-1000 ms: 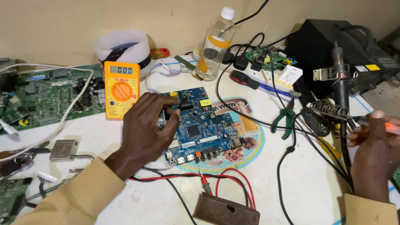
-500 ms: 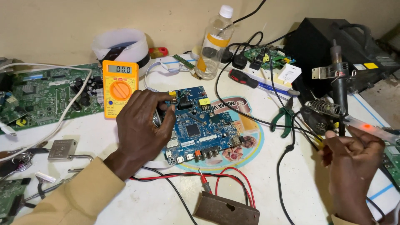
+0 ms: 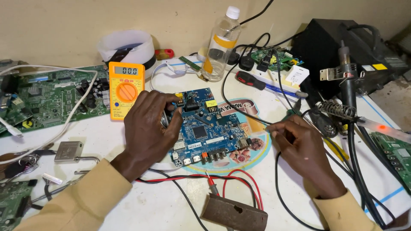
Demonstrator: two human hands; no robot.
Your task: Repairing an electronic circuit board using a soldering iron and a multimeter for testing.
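A grey rectangular screen tops the yellow multimeter; the clear bottle wears an orange label.

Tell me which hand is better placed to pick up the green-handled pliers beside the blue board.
Right. The right hand already rests by the green-handled pliers, its fingertips nearly at them. The left hand lies on the blue circuit board, on its far side from the pliers.

Right hand now beside blue board

glossy blue circuit board, yellow plastic multimeter, clear plastic bottle, and seemingly rough, rusty metal block.
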